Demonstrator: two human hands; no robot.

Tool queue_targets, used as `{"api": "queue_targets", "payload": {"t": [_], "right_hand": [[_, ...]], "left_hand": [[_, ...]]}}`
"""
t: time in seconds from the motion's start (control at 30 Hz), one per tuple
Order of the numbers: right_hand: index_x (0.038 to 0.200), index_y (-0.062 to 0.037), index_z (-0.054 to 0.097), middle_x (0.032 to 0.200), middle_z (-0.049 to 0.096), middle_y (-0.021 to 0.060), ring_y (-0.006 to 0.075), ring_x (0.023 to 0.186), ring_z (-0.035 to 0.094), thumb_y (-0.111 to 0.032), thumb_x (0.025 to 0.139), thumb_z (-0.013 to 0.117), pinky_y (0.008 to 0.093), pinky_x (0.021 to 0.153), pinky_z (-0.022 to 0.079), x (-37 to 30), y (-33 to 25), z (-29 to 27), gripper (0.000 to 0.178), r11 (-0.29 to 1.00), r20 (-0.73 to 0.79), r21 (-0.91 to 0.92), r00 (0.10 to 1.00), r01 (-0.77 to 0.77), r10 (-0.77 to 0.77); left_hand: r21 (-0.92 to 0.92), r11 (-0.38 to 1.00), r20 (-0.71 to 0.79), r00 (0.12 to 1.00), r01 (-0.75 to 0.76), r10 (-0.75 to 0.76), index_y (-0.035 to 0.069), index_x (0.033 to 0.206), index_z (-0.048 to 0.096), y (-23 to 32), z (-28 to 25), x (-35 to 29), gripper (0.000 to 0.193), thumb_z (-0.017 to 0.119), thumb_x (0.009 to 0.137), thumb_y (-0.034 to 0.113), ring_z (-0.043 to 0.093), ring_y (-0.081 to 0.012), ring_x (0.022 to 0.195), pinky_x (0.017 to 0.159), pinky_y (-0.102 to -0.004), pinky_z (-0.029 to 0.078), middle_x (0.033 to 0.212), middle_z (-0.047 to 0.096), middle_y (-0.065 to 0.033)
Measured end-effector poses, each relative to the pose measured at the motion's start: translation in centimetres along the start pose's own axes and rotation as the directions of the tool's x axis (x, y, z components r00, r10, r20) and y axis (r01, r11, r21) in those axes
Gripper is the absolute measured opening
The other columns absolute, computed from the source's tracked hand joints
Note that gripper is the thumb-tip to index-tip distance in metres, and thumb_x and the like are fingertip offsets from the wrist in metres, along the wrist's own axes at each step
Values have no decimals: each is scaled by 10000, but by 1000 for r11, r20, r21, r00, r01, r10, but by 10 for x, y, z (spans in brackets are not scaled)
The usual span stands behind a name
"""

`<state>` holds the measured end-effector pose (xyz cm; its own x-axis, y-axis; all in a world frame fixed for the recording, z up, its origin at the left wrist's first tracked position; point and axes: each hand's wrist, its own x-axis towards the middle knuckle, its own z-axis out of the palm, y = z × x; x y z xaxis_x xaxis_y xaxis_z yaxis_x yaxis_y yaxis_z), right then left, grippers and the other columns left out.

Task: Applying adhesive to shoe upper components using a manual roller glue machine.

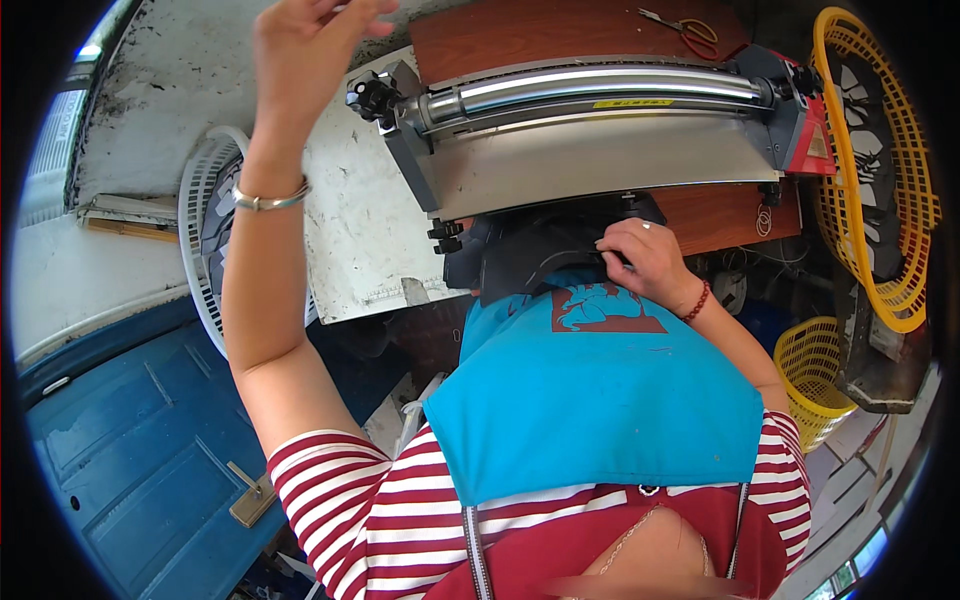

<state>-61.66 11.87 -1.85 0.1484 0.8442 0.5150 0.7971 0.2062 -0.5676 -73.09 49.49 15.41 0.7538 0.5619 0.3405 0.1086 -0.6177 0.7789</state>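
Two hands work apart: the right hand (645, 262) is on the near side of the machine (600, 165), while the left hand (318, 30) is raised beyond its left end. The right fingers curl over and seem to pinch one edge of the dark sheets (540, 252); the left fingers are blurred and cut by the upper border, so I cannot tell whether they hold anything.

The sheets lie bunched just under the machine's near edge, against the apron (600, 400). Only one hand grips them, and at one end, so overlapping layers could slip apart or drop below the machine; a loose grip would be the likely cause. A corner might also catch on the knob (446, 236) at the machine's left front, since the pile reaches close to it. Were the roller (600, 95) turning, which I cannot tell, a hand brought too near would risk being nipped.

As a pile, the sheets have their long axis left to right, roughly along the machine, one end pointing toward the right hand. Overlap hides how each single sheet points.
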Motion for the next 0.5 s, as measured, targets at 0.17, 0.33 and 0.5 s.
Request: {"api": "queue_targets", "payload": {"t": [0.17, 0.33, 0.5], "right_hand": [[967, -40, 667, 862, 678, 100, 285, 733, 679, 45, 752, 740, 349, 634, 538, 5, -15, -60, 243, 979, -75, -53, 979, -194, 190], [989, -65, 683, 864, 638, 70, 271, 711, 652, -25, 799, 738, 365, 619, 522, 10, 9, -78, 202, 861, -13, -474, 979, -185, 203], [1041, -77, 692, 919, 658, 81, 292, 762, 667, -64, 832, 736, 381, 665, 546, 31, 59, -43, 214, 808, -101, -574, 991, -132, 91]], "left_hand": [[-191, 979, 155, 983, -67, 98, -31, 930, 707, 22, 90, 17, 138, 642, 982, 79, 655, -121, 682, 625, -254, 555, 789, 700, -41], [154, 976, 286, 953, -152, 103, -7, 1057, 728, -38, 159, 29, 226, 644, 986, 189, 681, -200, 841, 757, -325, 545, 931, 735, -111], [402, 914, 628, 709, 57, -321, 34, 1112, 755, -69, 205, 40, 413, 540, 949, 347, 670, -400, 1079, 983, -416, 500, 1141, 726, -212]]}}
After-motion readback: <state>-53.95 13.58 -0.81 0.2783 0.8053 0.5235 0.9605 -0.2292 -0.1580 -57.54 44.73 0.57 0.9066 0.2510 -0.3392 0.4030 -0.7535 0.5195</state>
